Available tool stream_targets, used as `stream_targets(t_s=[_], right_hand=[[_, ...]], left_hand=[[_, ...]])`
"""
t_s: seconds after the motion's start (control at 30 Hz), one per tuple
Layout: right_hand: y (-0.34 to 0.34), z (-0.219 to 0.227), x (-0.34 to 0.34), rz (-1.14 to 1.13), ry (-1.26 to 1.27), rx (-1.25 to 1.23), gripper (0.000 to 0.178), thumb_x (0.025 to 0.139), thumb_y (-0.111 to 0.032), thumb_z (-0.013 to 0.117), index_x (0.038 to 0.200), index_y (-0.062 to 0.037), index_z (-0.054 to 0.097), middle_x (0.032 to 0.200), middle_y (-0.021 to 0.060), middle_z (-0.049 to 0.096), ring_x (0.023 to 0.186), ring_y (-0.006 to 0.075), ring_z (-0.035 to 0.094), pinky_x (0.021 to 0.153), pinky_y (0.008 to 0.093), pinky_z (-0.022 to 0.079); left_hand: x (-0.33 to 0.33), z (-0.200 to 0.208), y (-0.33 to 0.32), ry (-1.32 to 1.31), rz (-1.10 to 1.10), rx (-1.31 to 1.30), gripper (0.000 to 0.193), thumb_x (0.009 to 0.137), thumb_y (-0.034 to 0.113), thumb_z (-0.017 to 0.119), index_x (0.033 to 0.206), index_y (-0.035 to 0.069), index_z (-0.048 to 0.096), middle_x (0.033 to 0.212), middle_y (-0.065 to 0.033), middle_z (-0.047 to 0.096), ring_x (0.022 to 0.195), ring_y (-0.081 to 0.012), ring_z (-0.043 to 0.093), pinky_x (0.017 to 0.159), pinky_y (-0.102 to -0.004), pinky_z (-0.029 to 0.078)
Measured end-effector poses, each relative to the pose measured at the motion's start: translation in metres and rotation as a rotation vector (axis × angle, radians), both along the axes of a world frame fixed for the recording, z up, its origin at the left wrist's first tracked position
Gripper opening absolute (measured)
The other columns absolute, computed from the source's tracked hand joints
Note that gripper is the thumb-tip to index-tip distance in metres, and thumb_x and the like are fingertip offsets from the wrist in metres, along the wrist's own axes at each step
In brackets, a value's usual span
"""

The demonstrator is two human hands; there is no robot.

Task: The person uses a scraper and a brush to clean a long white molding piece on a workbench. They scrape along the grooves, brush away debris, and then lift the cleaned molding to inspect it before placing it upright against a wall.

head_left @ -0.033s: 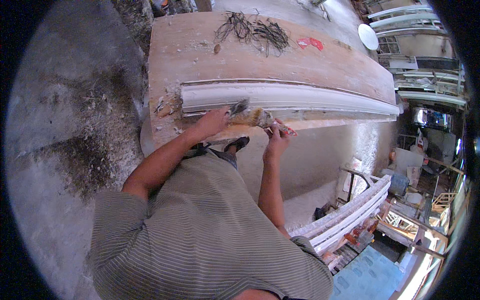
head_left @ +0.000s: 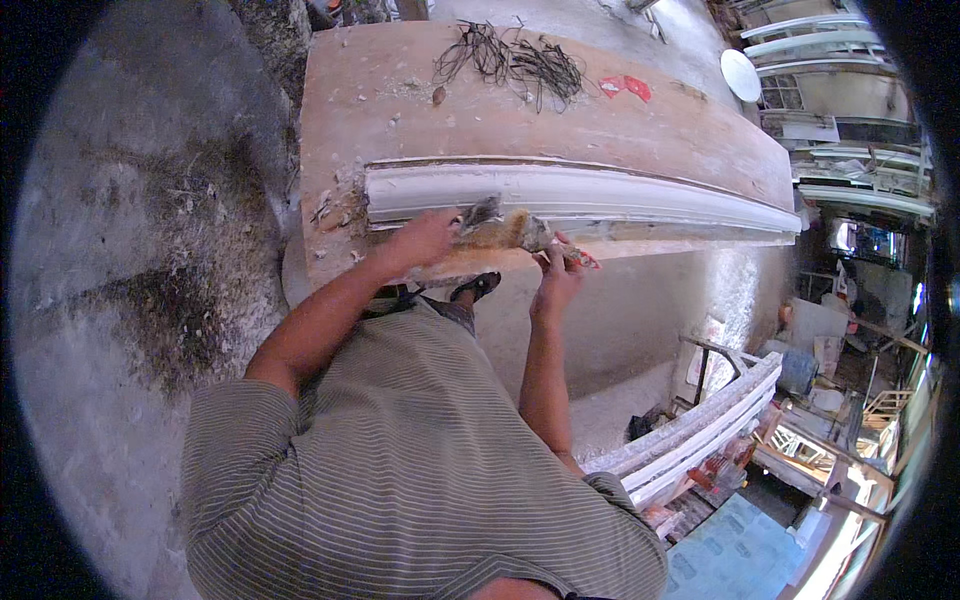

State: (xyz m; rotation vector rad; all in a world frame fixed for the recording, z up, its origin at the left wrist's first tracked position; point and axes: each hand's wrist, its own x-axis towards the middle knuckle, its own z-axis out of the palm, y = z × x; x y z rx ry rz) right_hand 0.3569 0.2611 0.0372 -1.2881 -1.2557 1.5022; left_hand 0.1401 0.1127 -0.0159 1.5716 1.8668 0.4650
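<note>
My left hand (head_left: 424, 240) is closed around a small scraper whose flat, dark grey blade (head_left: 483, 209) points away to the right. In my right hand (head_left: 556, 284) a paintbrush (head_left: 536, 236) is pinched by its handle, which has a red end. The brush's tan, caked bristles face left, close beside the scraper blade; I cannot tell whether they touch. Both tools hover over the near edge of a long white moulding (head_left: 560, 192), which lies across the wooden table (head_left: 400, 125).
Tangled dark cords (head_left: 515, 65) and a red scrap (head_left: 626, 88) lie toward the table's far edge. White crumbs dot its left end. Stacked white mouldings (head_left: 710, 430) stand at lower right, near a blue sheet (head_left: 735, 555). A stained floor (head_left: 180, 300) spreads to the left.
The brush has tilted a little, its bristles now turned slightly more upward. Both hands keep their grips, and the whole view has shifted slightly.
</note>
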Motion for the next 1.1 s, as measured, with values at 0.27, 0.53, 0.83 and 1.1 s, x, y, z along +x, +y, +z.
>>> stream_targets(t_s=[0.27,0.53,0.83,1.1], right_hand=[[0.003,-0.003,0.016,-0.036,-0.039,0.035,0.029,0.092,-0.009,0.063,0.119,0.0023,0.063,0.109,0.0113,0.066,0.092,0.0174,0.066,0.069,0.0292,0.057],[-0.003,-0.011,0.021,-0.069,-0.047,-0.053,0.027,0.093,-0.011,0.063,0.118,0.0006,0.064,0.106,0.0098,0.066,0.091,0.0157,0.065,0.069,0.0285,0.057],[0.006,-0.007,0.039,-0.114,-0.049,-0.007,0.028,0.093,-0.012,0.064,0.117,0.0003,0.064,0.109,0.0089,0.066,0.093,0.0166,0.065,0.071,0.0290,0.056],[-0.003,-0.023,0.069,-0.221,-0.007,-0.165,0.029,0.093,-0.013,0.064,0.119,-0.0003,0.063,0.107,0.0074,0.067,0.090,0.0153,0.065,0.070,0.0274,0.055]], left_hand=[[-0.061,0.008,-0.142,-0.072,0.489,-0.054,0.039,0.096,0.024,0.055,0.127,0.002,0.056,0.116,-0.0233,0.065,0.108,-0.0395,0.062,0.093,-0.0454,0.048],[0.008,0.012,0.036,-0.168,0.244,-0.025,0.038,0.096,0.030,0.053,0.124,0.005,0.059,0.116,-0.0220,0.064,0.110,-0.0406,0.060,0.095,-0.0503,0.047],[-0.092,0.043,-0.115,0.225,-0.024,-0.033,0.041,0.082,0.021,0.066,0.123,0.022,0.062,0.111,-0.0086,0.063,0.096,-0.0317,0.066,0.077,-0.0473,0.055],[0.034,0.046,0.084,0.209,-0.069,0.131,0.023,0.087,0.016,0.058,0.108,0.010,0.063,0.103,-0.0159,0.065,0.086,-0.0370,0.069,0.070,-0.0491,0.056]])
